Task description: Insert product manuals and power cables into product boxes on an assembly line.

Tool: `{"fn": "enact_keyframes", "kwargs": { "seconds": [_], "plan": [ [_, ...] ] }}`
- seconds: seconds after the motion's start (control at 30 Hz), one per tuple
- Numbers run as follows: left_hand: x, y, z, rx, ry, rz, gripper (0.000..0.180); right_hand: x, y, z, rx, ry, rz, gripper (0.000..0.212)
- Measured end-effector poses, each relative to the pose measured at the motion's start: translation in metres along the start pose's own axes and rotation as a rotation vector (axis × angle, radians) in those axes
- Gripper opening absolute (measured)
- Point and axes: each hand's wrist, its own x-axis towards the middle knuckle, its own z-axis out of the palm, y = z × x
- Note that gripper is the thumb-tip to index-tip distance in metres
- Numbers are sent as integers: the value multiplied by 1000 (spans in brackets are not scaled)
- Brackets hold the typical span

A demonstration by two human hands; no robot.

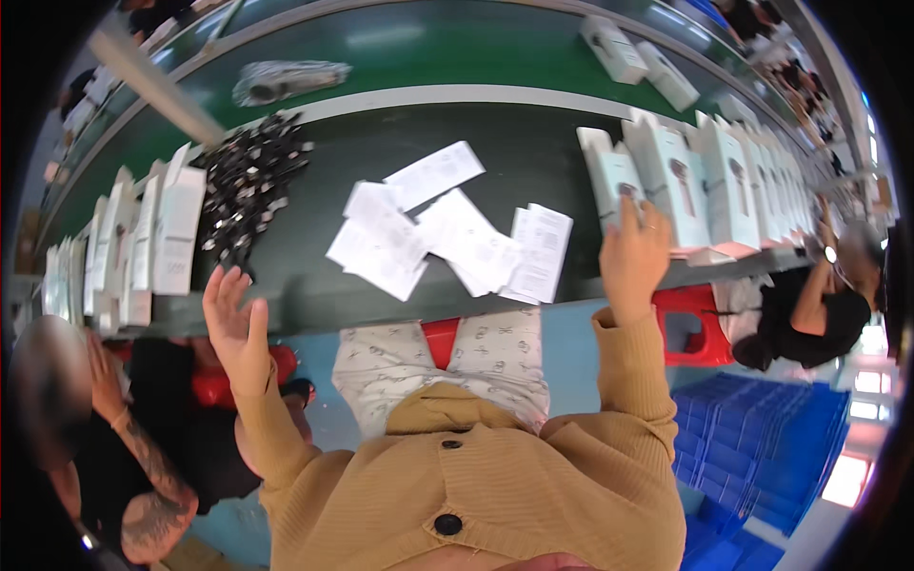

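Note:
My left hand (234,324) is raised at the near edge of the table, fingers apart and nothing in it. Just beyond it lies a heap of short black cables (249,176) with shiny ends. My right hand (636,252) stretches its fingers to the near end of a white box (609,171) with a dark picture on its front. The fingertips seem to touch this box, but a grip does not show. Between my hands, printed paper leaflets (381,238) lie in loose overlapping piles on the dark table.
Open-topped white boxes (731,186) stand in a row at right, and more boxes (176,233) at left. Beyond, a green belt (447,48) carries a plastic-wrapped item (290,82) and two boxes. Co-workers sit on both sides. Blue crates (752,443) are stacked at lower right.

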Motion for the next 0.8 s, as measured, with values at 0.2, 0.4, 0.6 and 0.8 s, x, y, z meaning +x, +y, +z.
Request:
{"fn": "enact_keyframes", "kwargs": {
  "seconds": [0.2, 0.4, 0.6, 0.8],
  "plan": [
    [15, -20, -28, 632, 166, 199, 52, 0, -17, -21, 249, 96, -102, 31],
    [57, -37, -75, 1256, 363, 444, 61, -2, -93, -41, 482, -19, -441, 34],
    [128, -46, -114, 1314, 280, 485, 83, 13, -162, -27, 460, -55, -811, 33],
    [139, -42, -128, 1420, 215, 174, 88, 15, -176, -4, 512, -85, -824, 27]
  ]
}}
